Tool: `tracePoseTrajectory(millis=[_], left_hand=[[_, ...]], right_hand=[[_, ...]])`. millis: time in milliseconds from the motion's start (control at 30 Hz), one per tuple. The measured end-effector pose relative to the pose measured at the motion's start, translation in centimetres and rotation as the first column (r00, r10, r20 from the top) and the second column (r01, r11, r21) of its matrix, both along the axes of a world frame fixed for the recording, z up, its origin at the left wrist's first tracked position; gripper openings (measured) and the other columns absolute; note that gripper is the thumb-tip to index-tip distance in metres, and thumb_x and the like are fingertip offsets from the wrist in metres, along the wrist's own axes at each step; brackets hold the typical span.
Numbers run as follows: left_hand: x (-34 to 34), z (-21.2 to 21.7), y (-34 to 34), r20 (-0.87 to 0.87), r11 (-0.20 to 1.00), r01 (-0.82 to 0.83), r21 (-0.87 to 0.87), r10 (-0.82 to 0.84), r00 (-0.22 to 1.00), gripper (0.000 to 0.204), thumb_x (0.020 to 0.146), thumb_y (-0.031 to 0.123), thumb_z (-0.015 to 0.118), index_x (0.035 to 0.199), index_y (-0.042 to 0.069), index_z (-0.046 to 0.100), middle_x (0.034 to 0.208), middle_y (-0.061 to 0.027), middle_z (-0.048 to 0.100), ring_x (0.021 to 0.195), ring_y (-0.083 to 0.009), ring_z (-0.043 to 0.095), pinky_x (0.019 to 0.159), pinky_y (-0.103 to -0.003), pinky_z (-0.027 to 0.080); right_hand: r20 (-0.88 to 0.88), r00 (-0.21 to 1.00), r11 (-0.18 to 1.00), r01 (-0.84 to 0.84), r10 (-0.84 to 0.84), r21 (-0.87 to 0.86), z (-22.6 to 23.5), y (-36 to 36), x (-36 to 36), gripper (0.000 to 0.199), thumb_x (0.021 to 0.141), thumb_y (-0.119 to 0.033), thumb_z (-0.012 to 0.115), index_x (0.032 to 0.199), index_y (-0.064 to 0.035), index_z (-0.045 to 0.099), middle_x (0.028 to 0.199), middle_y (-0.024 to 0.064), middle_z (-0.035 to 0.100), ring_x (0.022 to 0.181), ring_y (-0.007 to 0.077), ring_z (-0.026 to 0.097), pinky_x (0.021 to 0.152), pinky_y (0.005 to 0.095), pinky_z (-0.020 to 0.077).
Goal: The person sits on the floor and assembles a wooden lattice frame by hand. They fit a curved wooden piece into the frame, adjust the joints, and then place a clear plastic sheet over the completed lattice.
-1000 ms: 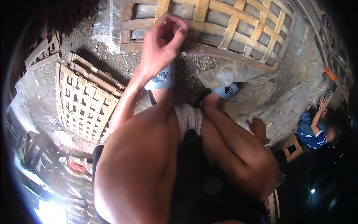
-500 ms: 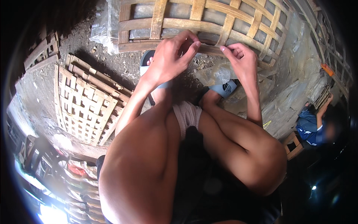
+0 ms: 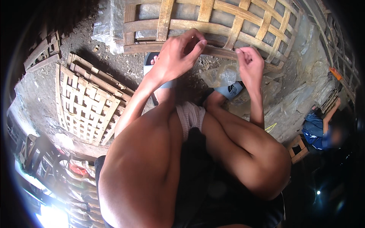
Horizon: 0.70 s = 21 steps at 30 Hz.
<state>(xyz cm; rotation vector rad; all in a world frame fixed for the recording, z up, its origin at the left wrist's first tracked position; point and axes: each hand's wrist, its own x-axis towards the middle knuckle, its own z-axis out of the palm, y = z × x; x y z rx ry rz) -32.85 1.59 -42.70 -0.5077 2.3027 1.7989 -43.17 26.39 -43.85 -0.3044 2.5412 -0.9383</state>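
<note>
A woven bamboo panel (image 3: 182,24) of wide flat slats stands in front of me, its darker near edge strip (image 3: 218,51) running behind my fingers. My left hand (image 3: 176,57) is at this edge, thumb and index finger drawn together in a pinch. Further right, my right hand (image 3: 251,64) is closed at the same edge, thumb against curled fingers. Whatever lies between the fingertips of either hand is too thin or hidden to make out. Below the edge, between my hands, lies a crumpled clear plastic sheet (image 3: 224,76).
Several woven bamboo panels (image 3: 85,102) lie stacked at the left on the dirty floor (image 3: 114,64). My feet wear blue-grey slides (image 3: 230,90). At the right a person in blue (image 3: 315,127) sits near a small wooden stool (image 3: 298,148). An orange-handled tool (image 3: 335,73) lies beyond.
My right hand has moved a little to the right, so my hands are further apart. The panel appears slightly further right in view.
</note>
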Motion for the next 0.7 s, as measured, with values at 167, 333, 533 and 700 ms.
tracePoseTrajectory(millis=[167, 333, 533, 700], left_hand=[[0.2, 0.6, 0.1, 0.102, 1.0, -0.005, 0.005, 0.004, 0.995, 0.022, 0.108, 0.024, 0.063, 0.113, 0.003, 0.067, 0.08, -0.0097, 0.07, 0.07, -0.0128, 0.062, 0.071, -0.033, 0.052], [0.8, 0.5, -0.6, -0.011, 0.998, -0.06, -0.006, 0.059, 0.998, 0.021, 0.108, 0.023, 0.063, 0.115, 0.004, 0.066, 0.074, -0.0072, 0.07, 0.062, -0.0121, 0.06, 0.064, -0.031, 0.051], [0.4, 2.1, -3.9, 0.118, 0.996, -0.019, -0.086, 0.029, 0.993, 0.022, 0.107, 0.021, 0.066, 0.12, 0.004, 0.069, 0.074, -0.0077, 0.072, 0.063, -0.0106, 0.067, 0.061, -0.028, 0.053], [0.7, 1.6, -3.1, 0.025, 0.977, 0.055, -0.205, -0.051, 0.998, 0.022, 0.105, 0.02, 0.068, 0.122, 0.006, 0.071, 0.076, -0.0091, 0.073, 0.062, -0.0136, 0.068, 0.063, -0.03, 0.054]], right_hand=[[0.282, 0.946, 0.982, 0.181, -0.16, -0.049, 1.2, 10.6, 2.2, 0.014, 0.102, -0.013, 0.073, 0.101, 0.0003, 0.072, 0.089, -0.0024, 0.066, 0.083, 0.0053, 0.056, 0.074, 0.0235, 0.0467], [0.381, 0.902, 0.831, -0.364, 0.202, 0.42, 1.5, 18.4, 7.1, 0.011, 0.104, -0.011, 0.068, 0.1, -0.001, 0.07, 0.083, 0.0008, 0.064, 0.078, 0.0049, 0.056, 0.071, 0.0244, 0.0472], [0.206, 0.973, 0.896, -0.184, 0.107, 0.404, 4.7, 8.5, 3.2, 0.012, 0.103, -0.012, 0.07, 0.106, -0.0001, 0.071, 0.083, 0.0083, 0.068, 0.072, 0.0122, 0.06, 0.067, 0.0285, 0.0496], [-0.026, 0.97, 0.958, -0.241, 0.24, -0.158, 3.8, -2.8, 0.3, 0.011, 0.1, -0.008, 0.072, 0.109, -0.0017, 0.073, 0.079, 0.0061, 0.064, 0.064, 0.0107, 0.056, 0.058, 0.0298, 0.0462]])
